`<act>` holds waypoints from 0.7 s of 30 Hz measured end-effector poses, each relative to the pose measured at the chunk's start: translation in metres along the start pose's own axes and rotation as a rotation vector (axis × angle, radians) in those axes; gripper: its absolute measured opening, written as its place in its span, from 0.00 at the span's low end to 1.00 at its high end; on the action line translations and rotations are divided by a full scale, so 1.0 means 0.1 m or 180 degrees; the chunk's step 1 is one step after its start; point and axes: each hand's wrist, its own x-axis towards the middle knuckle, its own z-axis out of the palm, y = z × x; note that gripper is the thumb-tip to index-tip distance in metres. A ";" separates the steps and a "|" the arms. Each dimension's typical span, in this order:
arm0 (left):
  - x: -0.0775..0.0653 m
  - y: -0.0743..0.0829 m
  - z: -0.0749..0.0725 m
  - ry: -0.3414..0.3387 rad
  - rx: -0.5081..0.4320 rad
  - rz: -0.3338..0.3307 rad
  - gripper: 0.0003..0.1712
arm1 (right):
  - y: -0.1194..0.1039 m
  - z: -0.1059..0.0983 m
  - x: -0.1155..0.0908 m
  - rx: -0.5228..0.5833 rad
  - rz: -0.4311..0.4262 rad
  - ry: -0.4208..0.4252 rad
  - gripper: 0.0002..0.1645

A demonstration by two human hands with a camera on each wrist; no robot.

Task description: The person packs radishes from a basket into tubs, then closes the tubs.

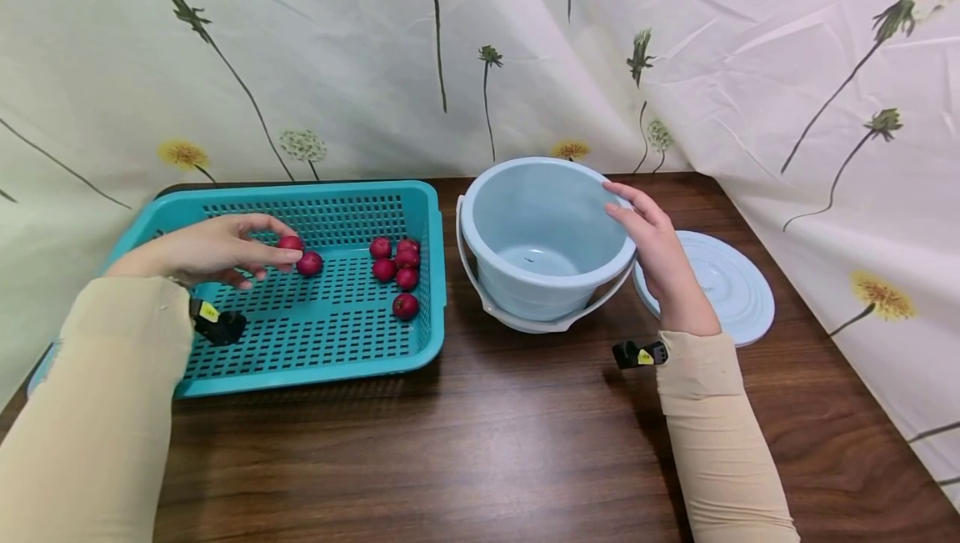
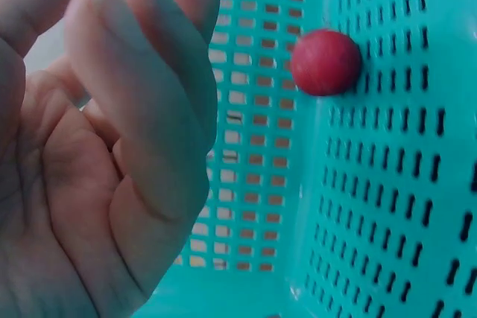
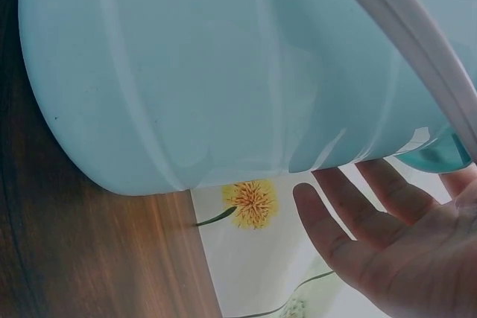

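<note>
Pinching fruit [image 1: 291, 243] clear of basket rim [image 1: 300, 375]

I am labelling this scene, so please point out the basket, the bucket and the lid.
Basket [image 1: 315, 376]: head view, front rim.
Bucket [image 1: 536, 301]: head view, outer front wall.
Lid [image 1: 724, 286]: head view, upward face.

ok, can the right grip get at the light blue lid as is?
Likely yes: the lid lies on the table, right of the bucket and near the right grip, with nothing visible resting on it. The grip would need to come off the bucket first.
</note>
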 end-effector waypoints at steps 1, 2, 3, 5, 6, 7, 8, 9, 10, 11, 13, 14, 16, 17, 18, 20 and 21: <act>0.00 0.02 0.01 0.0000 0.0017 0.0026 0.33 | 0.00 0.00 0.00 -0.0002 0.0002 0.0002 0.28; 0.00 0.05 0.02 0.0001 0.0030 0.0057 0.33 | 0.00 0.00 0.00 -0.0003 0.0005 0.0005 0.28; -0.01 0.08 0.04 0.0003 0.0045 0.0091 0.33 | 0.00 0.00 -0.01 -0.0002 0.0007 0.0008 0.28; -0.03 0.15 0.06 0.0019 0.0075 0.0146 0.32 | 0.00 0.00 -0.01 0.0001 0.0009 0.0010 0.28; -0.03 0.18 0.08 0.0023 0.0077 0.0170 0.32 | 0.00 0.00 -0.01 0.0003 0.0012 0.0011 0.28; -0.05 0.22 0.09 0.0017 0.0078 0.0200 0.32 | -0.01 0.00 -0.01 -0.0002 0.0012 0.0010 0.28; -0.05 0.26 0.11 0.0010 0.0074 0.0223 0.32 | -0.01 0.00 -0.01 -0.0003 0.0013 0.0008 0.28; -0.06 0.30 0.12 -0.0003 0.0065 0.0246 0.31 | -0.01 0.00 -0.02 -0.0003 0.0012 0.0008 0.29; -0.07 0.34 0.13 -0.0015 0.0052 0.0268 0.30 | -0.01 0.00 -0.02 -0.0006 0.0009 0.0007 0.29; -0.08 0.37 0.14 -0.0038 0.0034 0.0303 0.29 | -0.01 0.00 -0.02 -0.0008 0.0005 0.0004 0.29; -0.08 0.43 0.16 -0.0081 0.0015 0.0362 0.29 | -0.01 0.00 -0.02 -0.0017 -0.0006 0.0004 0.29; -0.09 0.46 0.17 -0.0097 0.0012 0.0395 0.28 | -0.01 0.00 -0.02 -0.0016 -0.0008 0.0004 0.29; -0.10 0.51 0.20 -0.0115 -0.0002 0.0437 0.27 | -0.01 0.00 -0.02 -0.0018 -0.0007 0.0007 0.29; -0.10 0.53 0.21 -0.0126 -0.0003 0.0458 0.27 | -0.01 0.00 -0.02 -0.0016 -0.0007 0.0007 0.29; -0.11 0.55 0.23 -0.0133 -0.0008 0.0471 0.27 | -0.01 0.00 -0.02 -0.0012 -0.0008 0.0010 0.29; -0.12 0.59 0.26 -0.0147 -0.0019 0.0493 0.26 | -0.01 0.00 -0.02 -0.0009 -0.0007 0.0007 0.29; -0.13 0.61 0.27 -0.0159 -0.0023 0.0504 0.26 | -0.01 0.00 -0.02 -0.0010 -0.0007 0.0007 0.29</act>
